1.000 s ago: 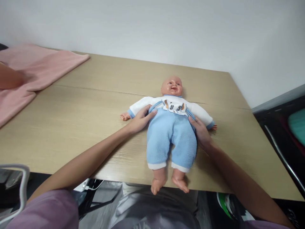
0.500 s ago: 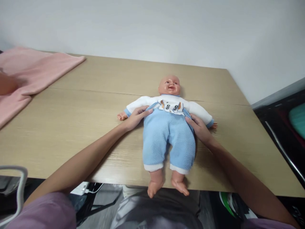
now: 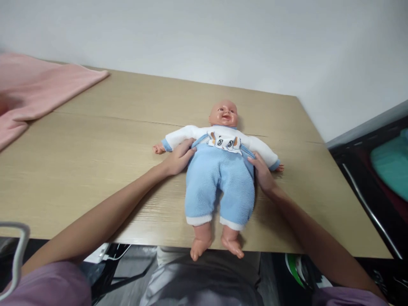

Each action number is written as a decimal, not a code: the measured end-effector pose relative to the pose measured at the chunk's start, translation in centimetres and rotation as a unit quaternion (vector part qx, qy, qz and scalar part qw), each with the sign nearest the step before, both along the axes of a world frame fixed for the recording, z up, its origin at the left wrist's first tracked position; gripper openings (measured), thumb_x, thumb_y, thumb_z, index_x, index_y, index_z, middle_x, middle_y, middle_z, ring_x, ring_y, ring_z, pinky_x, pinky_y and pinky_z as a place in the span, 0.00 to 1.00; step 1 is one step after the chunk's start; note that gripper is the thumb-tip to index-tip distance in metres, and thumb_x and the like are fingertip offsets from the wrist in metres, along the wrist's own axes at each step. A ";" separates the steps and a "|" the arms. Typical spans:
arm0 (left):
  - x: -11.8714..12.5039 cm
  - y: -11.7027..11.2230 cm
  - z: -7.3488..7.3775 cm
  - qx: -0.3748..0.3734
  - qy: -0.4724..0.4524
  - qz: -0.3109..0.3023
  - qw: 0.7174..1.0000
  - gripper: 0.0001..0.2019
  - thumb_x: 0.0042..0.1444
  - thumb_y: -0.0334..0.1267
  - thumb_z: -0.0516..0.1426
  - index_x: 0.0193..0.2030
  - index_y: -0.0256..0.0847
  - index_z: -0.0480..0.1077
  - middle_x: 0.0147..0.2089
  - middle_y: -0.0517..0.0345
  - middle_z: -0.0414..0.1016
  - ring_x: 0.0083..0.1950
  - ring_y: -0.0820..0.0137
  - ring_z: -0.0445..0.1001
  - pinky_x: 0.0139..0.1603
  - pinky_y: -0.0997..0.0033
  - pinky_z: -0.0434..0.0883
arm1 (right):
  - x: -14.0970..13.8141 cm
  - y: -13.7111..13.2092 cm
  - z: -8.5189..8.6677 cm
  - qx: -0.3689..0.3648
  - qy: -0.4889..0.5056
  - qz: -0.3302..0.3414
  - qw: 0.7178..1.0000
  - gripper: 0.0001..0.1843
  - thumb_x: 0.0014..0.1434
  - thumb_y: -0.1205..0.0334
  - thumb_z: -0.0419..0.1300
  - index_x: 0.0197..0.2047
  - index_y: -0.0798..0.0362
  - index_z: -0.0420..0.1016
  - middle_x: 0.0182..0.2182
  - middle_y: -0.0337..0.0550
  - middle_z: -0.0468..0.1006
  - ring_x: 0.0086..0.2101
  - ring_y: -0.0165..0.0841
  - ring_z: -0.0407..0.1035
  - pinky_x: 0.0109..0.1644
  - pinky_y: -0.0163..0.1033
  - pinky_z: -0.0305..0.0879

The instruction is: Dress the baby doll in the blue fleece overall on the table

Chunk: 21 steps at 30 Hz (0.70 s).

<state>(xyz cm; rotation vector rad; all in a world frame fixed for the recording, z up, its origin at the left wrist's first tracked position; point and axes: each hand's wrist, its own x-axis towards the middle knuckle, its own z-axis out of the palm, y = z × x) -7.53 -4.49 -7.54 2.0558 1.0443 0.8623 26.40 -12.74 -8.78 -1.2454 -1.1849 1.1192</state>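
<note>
A baby doll (image 3: 219, 182) lies on its back on the table (image 3: 79, 178), head toward the wall and bare feet past the near edge. It wears light blue overalls with a white animal-face bib (image 3: 225, 143) over a white long-sleeved top. My left hand (image 3: 179, 159) is closed on the overalls' side at the waist, below the doll's outstretched arm. On the opposite side, my right hand (image 3: 262, 171) pinches the fabric near the blue strap. Both hands' fingertips are partly hidden beside the body.
A pink cloth (image 3: 54, 87) is spread at the table's far left. Behind rises a pale wall (image 3: 191, 42). A white curved tube or cable (image 3: 21, 250) is at lower left. At right stands a dark frame (image 3: 353, 170) with a teal object (image 3: 393, 165).
The whole scene sits slightly further left as the view turned. My left thumb has drawn back from the bib toward the doll's side; the right hand keeps its place at the waist.
</note>
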 end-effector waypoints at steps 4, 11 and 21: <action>0.3 -0.2 -0.6 0.019 0.035 0.022 0.999 0.14 0.73 0.55 0.52 0.45 0.47 0.64 0.41 0.53 0.69 0.48 0.52 0.71 0.59 0.46 0.71 | -0.4 -0.6 -0.4 -0.028 0.012 -0.033 0.999 0.14 0.70 0.41 0.71 0.44 0.42 0.80 0.41 0.39 0.85 0.58 0.50 0.78 0.75 0.59 0.71; 1.8 -1.5 -0.3 -0.183 -0.200 0.050 0.961 0.16 0.73 0.57 0.59 0.46 0.46 0.68 0.44 0.60 0.69 0.48 0.61 0.69 0.57 0.60 0.70 | -2.2 -0.5 0.8 -0.093 0.151 -0.037 0.983 0.22 0.64 0.38 0.77 0.54 0.39 0.83 0.51 0.37 0.90 0.60 0.49 0.82 0.72 0.57 0.76; 1.4 0.0 -0.6 -0.203 -0.266 0.001 0.942 0.27 0.65 0.67 0.70 0.47 0.45 0.72 0.42 0.60 0.69 0.42 0.65 0.64 0.46 0.66 0.66 | -0.2 1.1 -0.7 -0.014 0.087 -0.036 0.995 0.22 0.64 0.39 0.77 0.43 0.42 0.75 0.38 0.34 0.80 0.42 0.40 0.75 0.53 0.45 0.75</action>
